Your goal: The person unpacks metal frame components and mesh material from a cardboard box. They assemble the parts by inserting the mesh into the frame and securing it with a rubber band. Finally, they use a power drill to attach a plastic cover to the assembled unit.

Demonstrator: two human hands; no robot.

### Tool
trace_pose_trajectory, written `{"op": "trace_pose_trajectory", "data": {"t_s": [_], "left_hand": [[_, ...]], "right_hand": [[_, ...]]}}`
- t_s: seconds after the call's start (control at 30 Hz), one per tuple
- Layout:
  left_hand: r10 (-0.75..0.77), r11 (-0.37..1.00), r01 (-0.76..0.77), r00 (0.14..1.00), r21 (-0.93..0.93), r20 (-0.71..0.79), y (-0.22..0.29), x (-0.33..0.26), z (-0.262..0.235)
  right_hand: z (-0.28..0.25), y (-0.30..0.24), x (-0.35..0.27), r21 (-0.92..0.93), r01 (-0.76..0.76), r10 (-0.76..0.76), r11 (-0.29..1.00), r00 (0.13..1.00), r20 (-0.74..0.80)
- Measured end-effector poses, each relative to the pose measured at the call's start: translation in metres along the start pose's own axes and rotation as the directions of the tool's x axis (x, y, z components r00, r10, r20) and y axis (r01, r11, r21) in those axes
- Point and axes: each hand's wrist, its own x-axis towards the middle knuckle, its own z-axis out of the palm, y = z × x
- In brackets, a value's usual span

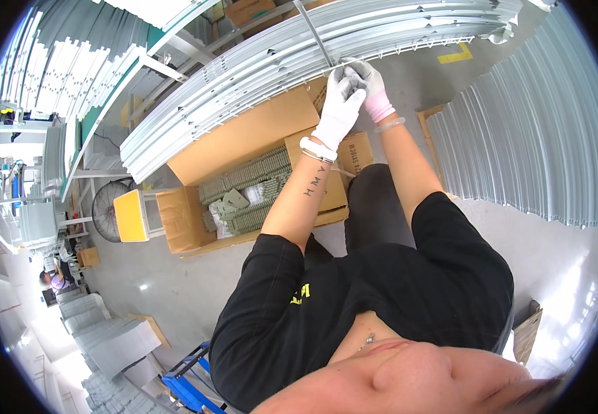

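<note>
Both my hands wear white gloves and meet at the near edge of a long stack of grey metal rails [257, 76]. My left hand [339, 107], with a bracelet on its wrist, closes its fingers on the edge of the top rail. My right hand [375, 88], in a glove with a pink cuff, pinches the same edge right beside it. Anything small between the fingers is hidden. A thin metal rod [313, 31] crosses the stack just above the hands.
An open cardboard box [188, 231] of small grey-green parts lies under my left forearm. To its left stand a yellow stool [130, 215] and a floor fan [108, 207]. More grey rails [534, 131] are stacked on the right. Another person [54, 279] sits far left.
</note>
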Motion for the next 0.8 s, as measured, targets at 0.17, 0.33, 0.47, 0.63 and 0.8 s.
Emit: {"op": "trace_pose_trajectory", "data": {"t_s": [0.17,0.33,0.47,0.63,0.8], "left_hand": [[-0.037,0.975,0.025,0.998,0.221,0.05,0.006,-0.001,-0.008],[-0.029,0.985,0.027,1.0,0.17,0.007,0.002,-0.001,-0.01],[-0.016,0.981,0.011,1.0,0.192,0.022,-0.002,-0.003,-0.012],[-0.05,0.995,0.049,0.999,0.085,0.014,0.016,-0.005,-0.002],[-0.059,0.941,0.044,0.998,-0.336,-0.035,-0.001,-0.01,0.001]], "right_hand": [[0.003,-0.009,-0.002,-0.259,0.06,-0.076,0.964,0.996,-0.055],[0.01,-0.004,-0.007,-0.674,0.266,-0.393,0.689,0.919,-0.039],[0.012,-0.016,-0.017,-0.785,0.199,-0.342,0.586,0.94,-0.017],[0.0,-0.038,-0.034,-0.782,0.338,-0.58,0.524,0.814,-0.036],[-0.009,-0.111,-0.012,-0.78,0.626,-0.687,-0.011,0.561,0.461]]}}
